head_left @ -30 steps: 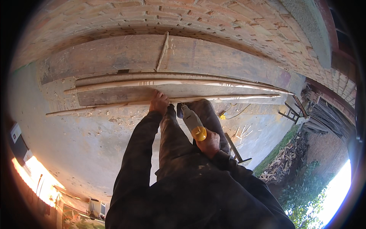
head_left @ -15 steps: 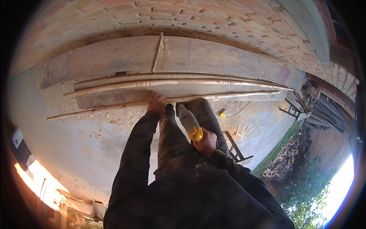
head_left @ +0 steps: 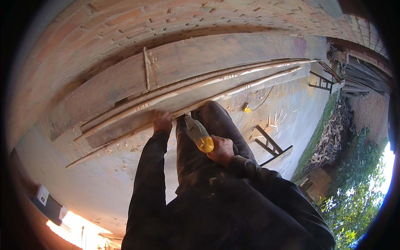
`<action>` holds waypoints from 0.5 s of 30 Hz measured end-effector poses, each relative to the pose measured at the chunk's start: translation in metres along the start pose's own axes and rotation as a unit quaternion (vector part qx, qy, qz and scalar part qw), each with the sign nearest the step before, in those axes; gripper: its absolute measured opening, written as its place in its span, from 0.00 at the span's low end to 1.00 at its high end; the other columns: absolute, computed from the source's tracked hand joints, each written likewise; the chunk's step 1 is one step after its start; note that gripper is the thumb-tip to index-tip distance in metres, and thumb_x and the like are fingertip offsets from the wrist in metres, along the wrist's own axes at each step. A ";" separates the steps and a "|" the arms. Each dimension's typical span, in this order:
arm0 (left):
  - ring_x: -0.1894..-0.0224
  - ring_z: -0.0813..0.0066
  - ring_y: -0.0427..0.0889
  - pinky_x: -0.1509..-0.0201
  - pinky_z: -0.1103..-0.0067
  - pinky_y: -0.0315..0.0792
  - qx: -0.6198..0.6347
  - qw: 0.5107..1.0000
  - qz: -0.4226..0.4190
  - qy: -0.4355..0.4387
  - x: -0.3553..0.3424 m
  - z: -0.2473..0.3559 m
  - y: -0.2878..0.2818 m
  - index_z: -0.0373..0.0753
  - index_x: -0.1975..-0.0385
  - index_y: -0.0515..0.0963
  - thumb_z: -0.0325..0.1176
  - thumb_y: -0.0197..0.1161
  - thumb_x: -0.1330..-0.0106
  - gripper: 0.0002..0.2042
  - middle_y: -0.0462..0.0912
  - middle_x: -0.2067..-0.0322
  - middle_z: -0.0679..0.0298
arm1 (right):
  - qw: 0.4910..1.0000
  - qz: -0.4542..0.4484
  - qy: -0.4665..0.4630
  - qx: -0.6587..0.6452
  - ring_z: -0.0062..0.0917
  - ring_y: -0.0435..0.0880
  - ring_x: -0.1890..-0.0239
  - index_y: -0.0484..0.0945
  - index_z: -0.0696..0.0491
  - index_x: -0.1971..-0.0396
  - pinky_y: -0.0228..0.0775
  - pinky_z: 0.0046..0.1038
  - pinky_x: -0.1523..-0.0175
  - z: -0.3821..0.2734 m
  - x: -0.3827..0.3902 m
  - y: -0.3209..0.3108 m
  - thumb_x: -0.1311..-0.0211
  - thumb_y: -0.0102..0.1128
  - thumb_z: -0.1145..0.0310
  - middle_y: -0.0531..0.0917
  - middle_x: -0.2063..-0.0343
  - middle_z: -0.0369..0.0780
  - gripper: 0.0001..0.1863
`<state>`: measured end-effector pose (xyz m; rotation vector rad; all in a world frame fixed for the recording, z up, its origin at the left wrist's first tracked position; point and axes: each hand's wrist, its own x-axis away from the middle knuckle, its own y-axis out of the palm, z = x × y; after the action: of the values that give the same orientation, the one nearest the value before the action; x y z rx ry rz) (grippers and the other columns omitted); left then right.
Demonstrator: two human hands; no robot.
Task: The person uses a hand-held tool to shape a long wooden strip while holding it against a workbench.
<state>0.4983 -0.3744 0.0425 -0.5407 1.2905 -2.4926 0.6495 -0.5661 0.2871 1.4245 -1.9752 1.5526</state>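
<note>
My left hand (head_left: 162, 121) presses down on a long thin wooden strip (head_left: 125, 137) that lies along the front of a wide plank (head_left: 183, 100) on the concrete. My right hand (head_left: 222, 150) grips the rear of a grey power tool with a yellow end (head_left: 198, 134). The tool's nose points at the strip just right of my left hand. My knees, in dark trousers, sit right behind the tool. Two more long slats (head_left: 216, 79) lie on the plank.
A brick wall (head_left: 125, 25) rises behind a large board (head_left: 196, 54) leaning at its foot. A yellow cable (head_left: 254, 104), wood offcuts (head_left: 275, 121) and a dark metal frame (head_left: 271, 146) lie on the concrete to the right. Stacked firewood (head_left: 329, 137) and greenery lie further right.
The view has swung, so the planks now slant up to the right. My left hand stays on the strip and my right hand keeps the tool against it.
</note>
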 end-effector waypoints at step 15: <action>0.63 0.65 0.84 0.34 0.56 0.68 -0.011 0.999 0.029 0.029 -0.004 -0.001 -0.006 0.48 0.75 0.83 0.38 0.76 0.51 0.08 0.81 0.73 0.68 | 1.000 0.013 -0.001 0.001 0.42 0.86 0.61 0.78 0.51 0.66 0.76 0.45 0.57 0.004 -0.002 0.011 0.51 0.69 0.60 0.85 0.67 0.43 0.15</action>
<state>0.5009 -0.3689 0.0458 -0.4325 1.3365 -2.4667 0.6430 -0.5695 0.2777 1.4077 -2.0017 1.5644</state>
